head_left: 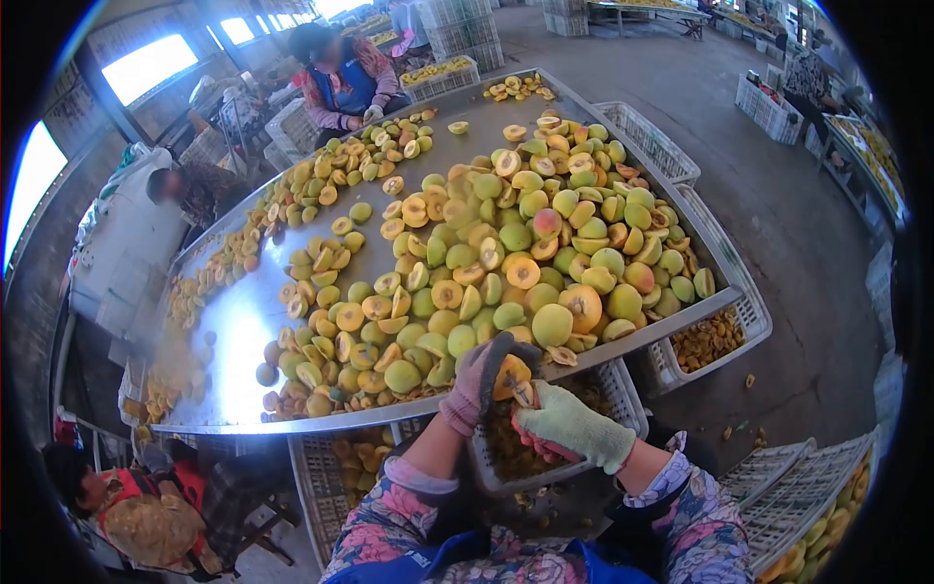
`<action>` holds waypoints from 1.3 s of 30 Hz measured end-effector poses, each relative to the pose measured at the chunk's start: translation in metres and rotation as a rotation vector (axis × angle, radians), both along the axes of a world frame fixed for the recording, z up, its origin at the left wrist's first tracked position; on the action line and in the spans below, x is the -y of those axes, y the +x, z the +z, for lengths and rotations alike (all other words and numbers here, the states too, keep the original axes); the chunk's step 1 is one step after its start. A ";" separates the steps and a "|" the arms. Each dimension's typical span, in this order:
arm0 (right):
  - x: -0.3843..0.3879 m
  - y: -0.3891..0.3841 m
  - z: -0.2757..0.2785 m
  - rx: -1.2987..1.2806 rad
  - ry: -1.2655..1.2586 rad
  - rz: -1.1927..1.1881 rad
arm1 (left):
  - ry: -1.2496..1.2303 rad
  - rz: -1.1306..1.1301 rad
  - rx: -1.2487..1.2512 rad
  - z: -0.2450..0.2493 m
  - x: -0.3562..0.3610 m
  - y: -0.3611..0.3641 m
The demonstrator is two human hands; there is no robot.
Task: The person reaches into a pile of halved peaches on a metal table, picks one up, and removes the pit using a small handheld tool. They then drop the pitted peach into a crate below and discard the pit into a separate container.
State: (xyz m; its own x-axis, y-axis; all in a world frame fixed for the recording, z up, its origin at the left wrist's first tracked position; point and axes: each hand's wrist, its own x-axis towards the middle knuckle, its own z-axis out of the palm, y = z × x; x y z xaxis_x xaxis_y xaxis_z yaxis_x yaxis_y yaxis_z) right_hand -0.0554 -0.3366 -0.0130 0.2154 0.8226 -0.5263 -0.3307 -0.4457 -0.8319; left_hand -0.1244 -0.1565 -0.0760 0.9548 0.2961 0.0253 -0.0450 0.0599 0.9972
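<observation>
My left hand (477,383), in a pink and dark grey glove, is closed round a peach half (511,376) at the near edge of the metal table. Just right of it, my right hand (579,426), in a pale green glove, grips a small metal tool (526,393). The tool's tip meets the fruit; its exact kind is hard to make out. Red shows under the right fingers, either glove palm or handle. Beyond both hands spreads a heap of yellow-green peach halves (522,273), many with pits or hollows facing up. A crate (628,399) sits beneath my hands.
The metal table (365,258) has a raised rim. A crate of peach pieces (749,311) stands at its right side, and stacked crates (812,487) are at lower right. Co-workers sit at the far edge (345,83), the left (199,190) and lower left (146,506).
</observation>
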 end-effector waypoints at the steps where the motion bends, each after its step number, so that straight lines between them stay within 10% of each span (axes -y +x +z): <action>1: 0.000 0.000 -0.001 -0.053 -0.003 0.018 | 0.095 -0.029 0.053 0.001 0.001 -0.001; 8: 0.002 -0.007 -0.024 0.525 0.155 0.056 | -0.007 0.114 -0.157 0.034 0.017 0.000; 11: 0.001 -0.002 -0.008 0.307 0.041 0.048 | 0.526 -0.009 0.254 -0.008 -0.002 -0.004; 15: 0.002 0.009 -0.009 -0.183 0.025 0.110 | 0.324 0.067 0.121 -0.008 0.002 -0.004; 17: 0.003 0.008 -0.008 -0.309 0.035 0.114 | 0.703 0.078 0.327 0.004 0.004 -0.002; 20: 0.001 -0.002 -0.012 0.008 0.001 0.093 | 0.041 0.088 -0.034 -0.004 0.009 -0.001; 25: 0.002 -0.016 -0.045 1.055 0.247 0.039 | 0.378 0.084 0.092 0.000 0.007 0.001; 29: 0.000 -0.017 -0.027 0.953 0.057 -0.001 | 0.810 0.136 0.225 -0.013 -0.001 0.008; 39: -0.001 -0.018 -0.038 1.215 -0.020 -0.023 | 0.674 0.240 0.173 -0.003 0.015 0.009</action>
State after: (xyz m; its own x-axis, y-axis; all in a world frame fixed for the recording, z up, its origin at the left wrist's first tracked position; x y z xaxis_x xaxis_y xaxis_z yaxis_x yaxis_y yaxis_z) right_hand -0.0735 -0.3358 -0.0505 0.5913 0.8063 0.0159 0.6518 -0.4662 -0.5981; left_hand -0.1158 -0.1717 -0.0794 0.8313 0.3638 0.4202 -0.1398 -0.5949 0.7915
